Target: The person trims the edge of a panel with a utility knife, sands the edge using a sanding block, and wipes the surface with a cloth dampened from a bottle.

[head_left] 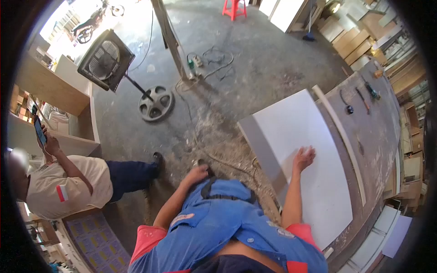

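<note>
A large white board (314,182) lies on the workbench (364,132) at the right. Over its surface, near the middle, my right hand (304,159) is spread with the fingers apart and nothing in it. Whether the palm presses on the board is hard to tell. My left hand (197,174) hangs beside my hip, next to a dark strap (208,185) on my blue clothing. Its fingers are curled, and what they hold, if anything, is too small to make out.
At left, a person (68,182) holds a phone (40,131). A fan (105,60) stands on a round base (156,103) near a post (170,38). Cables lie on the floor. Tools (371,91) and a long strip (341,136) rest on the bench.
</note>
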### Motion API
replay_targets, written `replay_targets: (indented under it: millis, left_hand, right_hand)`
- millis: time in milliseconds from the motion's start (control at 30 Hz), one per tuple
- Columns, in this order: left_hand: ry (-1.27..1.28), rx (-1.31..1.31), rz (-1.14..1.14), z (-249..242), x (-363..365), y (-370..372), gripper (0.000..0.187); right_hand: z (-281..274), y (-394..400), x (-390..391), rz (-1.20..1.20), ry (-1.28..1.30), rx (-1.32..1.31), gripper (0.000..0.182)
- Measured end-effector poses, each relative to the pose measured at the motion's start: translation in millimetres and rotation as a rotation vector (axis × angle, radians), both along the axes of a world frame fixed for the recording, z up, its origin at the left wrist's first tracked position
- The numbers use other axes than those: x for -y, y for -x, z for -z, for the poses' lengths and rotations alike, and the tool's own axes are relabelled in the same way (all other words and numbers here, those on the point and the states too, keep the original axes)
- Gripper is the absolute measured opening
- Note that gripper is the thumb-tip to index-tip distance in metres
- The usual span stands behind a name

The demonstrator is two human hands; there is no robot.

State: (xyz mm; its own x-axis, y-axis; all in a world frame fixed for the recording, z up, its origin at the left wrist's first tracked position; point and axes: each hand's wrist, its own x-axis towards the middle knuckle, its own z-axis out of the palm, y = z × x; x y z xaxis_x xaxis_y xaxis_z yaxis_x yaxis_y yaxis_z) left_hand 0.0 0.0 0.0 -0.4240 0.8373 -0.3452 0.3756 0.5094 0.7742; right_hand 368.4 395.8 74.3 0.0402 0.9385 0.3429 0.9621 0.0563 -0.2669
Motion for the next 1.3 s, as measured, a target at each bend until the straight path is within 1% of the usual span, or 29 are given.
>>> replay_targets:
  millis: [33,67,100,133,167,200,233,300,333,400,433,467,567,633,667,700,767,800,833,867,900,967,1000,1033,1100,1133,1200,1233,1300]
  left_hand:
    - [0.013,0.024,0.005,3,10,-17,0.045]
    - [0.018,-0.012,-0.075,-19,3,-15,0.044]
    - [0.159,-0.116,-0.142,-39,78,108,0.042]
    - [0.026,-0.083,-0.278,-5,101,120,0.044]
    - [0.092,0.011,-0.324,-7,104,115,0.045]
    - [0.160,0.071,-0.363,-18,106,122,0.047]
    - [0.082,0.169,-0.488,-11,123,140,0.047]
    - [0.187,0.260,-0.641,-21,130,146,0.046]
    - [0.216,0.267,-0.627,-14,144,152,0.046]
    - [0.344,0.345,-0.511,44,185,170,0.044]
    - [0.162,0.269,-0.431,110,205,176,0.044]
    - [0.194,0.261,-0.303,182,232,193,0.042]
    - [0.379,0.210,-0.284,131,233,210,0.040]
    - [0.448,0.216,-0.270,101,205,246,0.039]
    - [0.465,0.214,-0.256,97,185,268,0.039]
    - [0.474,0.212,-0.243,90,169,284,0.038]
    - [0.465,0.200,-0.206,86,119,322,0.038]
    - [0.460,0.194,-0.196,79,87,344,0.037]
    - [0.441,0.199,-0.184,68,59,363,0.037]
    - [0.399,0.203,-0.183,61,22,382,0.036]
    - [0.344,0.212,-0.185,45,-24,400,0.036]
    - [0.100,0.269,-0.201,-7,-117,426,0.035]
    - [0.338,0.217,-0.243,-1,-148,446,0.034]
    - [0.570,0.162,-0.284,14,-185,478,0.033]
    - [0.159,-0.834,0.814,92,-207,555,0.038]
    - [0.152,-0.838,0.817,96,-242,562,0.038]
    - [0.315,-0.107,0.145,85,-313,569,0.043]
    - [0.312,-0.109,0.160,81,-347,568,0.043]
    - [0.432,0.154,0.015,75,-426,554,0.042]
  right_hand:
    - [-22,-9,-4,0.036,-0.083,0.072,0.057]
    - [-35,-28,-14,-0.008,-0.165,0.104,0.055]
    - [19,65,41,-0.049,-0.107,0.078,0.053]
    - [19,50,36,-0.090,-0.110,0.058,0.050]
    - [14,23,27,-0.127,-0.206,0.120,0.049]
    - [4,18,23,-0.127,-0.201,0.117,0.047]
    - [-3,31,29,-0.105,-0.173,0.123,0.047]
    - [-16,27,31,-0.042,-0.128,0.150,0.046]
    - [-19,23,32,-0.052,-0.128,0.138,0.046]
    - [-21,26,28,-0.042,-0.083,0.104,0.051]
    - [-27,42,36,-0.012,-0.119,-0.001,0.052]
    - [-29,42,39,0.017,-0.128,-0.010,0.052]
    - [-31,48,40,0.155,-0.133,-0.028,0.053]
    - [-21,38,41,0.229,-0.173,-0.014,0.053]
    - [-31,47,44,0.277,-0.170,-0.027,0.052]
    - [-17,33,44,0.330,-0.208,0.049,0.052]
    - [-18,37,45,0.534,-0.206,0.132,0.050]
    - [-15,33,48,0.561,-0.203,0.136,0.050]
    - [-10,29,49,0.699,-0.213,0.154,0.048]
    - [-4,32,47,0.838,-0.224,0.170,0.046]
    - [-2,44,39,0.863,-0.232,0.173,0.046]
    - [6,50,19,0.993,-0.222,0.115,0.042]
    - [21,49,8,0.814,-0.309,0.110,0.041]
    - [23,62,-14,0.779,-0.272,0.066,0.041]
    - [-3,122,-69,0.645,-0.300,-0.046,0.041]
    - [-17,154,-99,0.591,-0.351,-0.063,0.039]
    - [-41,217,-157,0.505,-0.422,-0.137,0.035]
    - [-50,246,-185,0.474,-0.448,-0.193,0.032]
    - [-61,292,-232,0.273,-0.401,-0.244,0.029]
